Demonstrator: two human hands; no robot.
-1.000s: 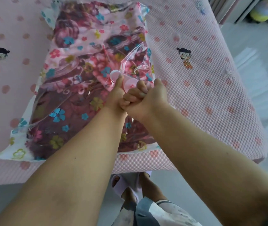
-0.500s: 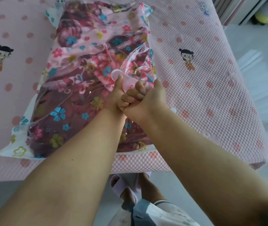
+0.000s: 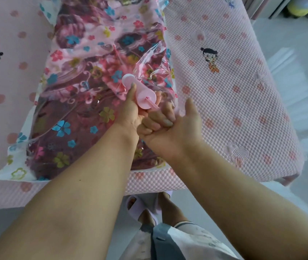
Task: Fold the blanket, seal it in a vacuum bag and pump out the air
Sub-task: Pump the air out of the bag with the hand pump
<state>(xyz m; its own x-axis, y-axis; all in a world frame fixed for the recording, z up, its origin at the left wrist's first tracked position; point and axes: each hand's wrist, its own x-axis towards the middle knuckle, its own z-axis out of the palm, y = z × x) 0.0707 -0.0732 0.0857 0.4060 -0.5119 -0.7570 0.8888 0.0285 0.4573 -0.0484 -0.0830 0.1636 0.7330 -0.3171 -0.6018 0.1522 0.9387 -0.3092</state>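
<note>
We see no brand name, label or legible writing anywhere; the only printed marks are cartoon child figures (image 3: 209, 60) and pale flower dots on the pink textured bed cover (image 3: 234, 102).

The vacuum bag (image 3: 100, 76) lies flat on that cover, reaching from the near edge of the bed away from us, and the folded floral blanket (image 3: 68, 117) fills it, showing through the clear plastic. The bag's white border with small flower prints sticks out at the near left corner.

Our left hand (image 3: 130, 113) wraps its fingers around the barrel of the pink hand pump (image 3: 140, 94), thumb laid along the top; the pump's far end presses onto the bag's upper face, where the plastic puckers around it. Our right hand (image 3: 170, 128) curls its fingers shut around the pump's handle, whose thin pink rod emerges from the near end of the barrel; the handle itself is hidden inside the fist, and the thumb stands up free.

Both forearms cross the lower picture and hide the bag's near right corner. Below the bed edge we see a pale slipper (image 3: 142, 209) on a grey floor, and shelving at the far right.
</note>
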